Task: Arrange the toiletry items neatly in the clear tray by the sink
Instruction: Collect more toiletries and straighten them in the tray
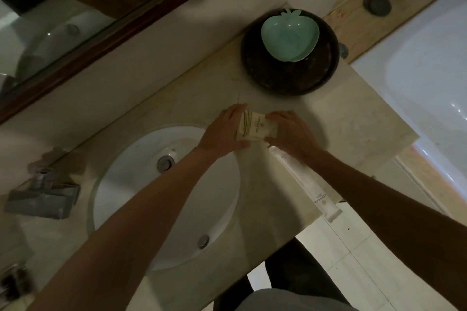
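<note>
Right now both hands meet on a small cream packet [255, 127] lying on the marble counter [353, 118] just beside the sink [141, 184]. The left hand [222, 131] curls round one end and the right hand [290, 134] closes on the other, so the packet's long axis runs from hand to hand. A long white tube [303, 179] lies under the right wrist, pointing back toward the counter's front edge; the right hand is nearer to it. I can't make out a clear tray.
</note>
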The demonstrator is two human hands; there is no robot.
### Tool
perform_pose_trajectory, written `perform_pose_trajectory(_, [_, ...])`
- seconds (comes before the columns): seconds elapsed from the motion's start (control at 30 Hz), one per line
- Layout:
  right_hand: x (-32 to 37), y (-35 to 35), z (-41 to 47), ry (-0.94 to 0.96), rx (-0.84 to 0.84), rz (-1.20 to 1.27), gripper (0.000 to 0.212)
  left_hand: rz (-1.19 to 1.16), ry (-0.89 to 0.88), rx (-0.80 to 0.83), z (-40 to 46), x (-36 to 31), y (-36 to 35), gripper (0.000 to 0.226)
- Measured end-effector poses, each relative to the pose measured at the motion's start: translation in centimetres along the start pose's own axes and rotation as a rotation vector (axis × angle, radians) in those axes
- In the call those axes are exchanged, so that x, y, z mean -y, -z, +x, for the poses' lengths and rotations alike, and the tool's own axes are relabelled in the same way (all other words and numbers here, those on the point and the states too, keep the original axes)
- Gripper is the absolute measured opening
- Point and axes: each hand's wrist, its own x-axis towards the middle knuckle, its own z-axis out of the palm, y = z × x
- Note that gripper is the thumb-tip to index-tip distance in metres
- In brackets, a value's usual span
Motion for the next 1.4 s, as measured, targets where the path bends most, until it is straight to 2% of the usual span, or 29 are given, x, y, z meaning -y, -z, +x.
perform_pose_trajectory(0.07, [0.4,0.0,0.4,-0.006,0.005,0.016,0.063,-0.017,0.018,0.03,0.3,-0.2,-0.1,0.108])
perform_pose_trajectory(0.17, [1.3,0.2,1.3,0.094,0.0,0.023,0.064,-0.095,0.058,0.019,0.3,0.1,-0.4,0.112])
perform_pose_trajectory(0.27, [2.5,0.2,1.9,0.183,0.091,-0.034,0.068,-0.072,0.058,-0.015,-0.1,0.4,-0.5,0.107])
perform_pose_trajectory(0.33, [2.7,0.8,1.1,0.112,0.067,-0.016,0.069,0.166,-0.012,-0.056,-0.1,0.8,-0.6,0.101])
perform_pose_trajectory(0.4, [2.2,1.7,-1.4,-0.05,-0.052,0.006,0.067,0.314,-0.105,-0.063,0.2,1.1,-0.6,0.092])
perform_pose_trajectory(0.47, [1.7,1.8,-5.0,-0.239,-0.059,-0.108,0.069,0.26,-0.151,0.0,0.4,0.7,-0.8,0.081])
perform_pose_trajectory(0.53, [1.6,0.7,-8.1,-0.329,0.034,-0.212,0.058,0.235,-0.16,0.053,0.7,-0.1,-1.2,0.076])
perform_pose_trajectory(0.6, [2.1,-0.8,-9.5,-0.305,0.095,-0.184,0.046,0.285,-0.18,0.086,0.5,-0.5,-1.4,0.078])
perform_pose_trajectory(0.7, [4.3,-2.4,-9.6,-0.159,0.132,-0.15,0.036,0.357,-0.181,0.132,-1.6,0.0,-1.3,0.082])
perform_pose_trajectory(0.87, [10.5,-5.2,-10.5,0.075,0.067,-0.093,0.032,0.183,-0.001,0.165,-12.2,4.5,-0.4,0.078])
perform_pose_trajectory(0.97, [16.4,-7.5,-11.0,0.19,0.015,-0.087,0.034,0.025,0.12,0.12,-20.8,7.6,0.5,0.076])
perform_pose_trajectory(1.07, [23.8,-10.8,-11.2,0.315,0.081,-0.109,0.032,-0.012,0.171,0.074,-30.2,10.7,2.4,0.076])
perform_pose_trajectory(1.27, [40.9,-18.7,-12.2,0.54,0.24,-0.168,0.037,0.01,0.393,-0.046,-48.6,18.9,6.2,0.082])
perform_pose_trajectory(1.4, [49.2,-23.1,-13.6,0.587,0.277,-0.144,0.036,0.068,0.545,-0.1,-57.0,24.9,7.7,0.081])
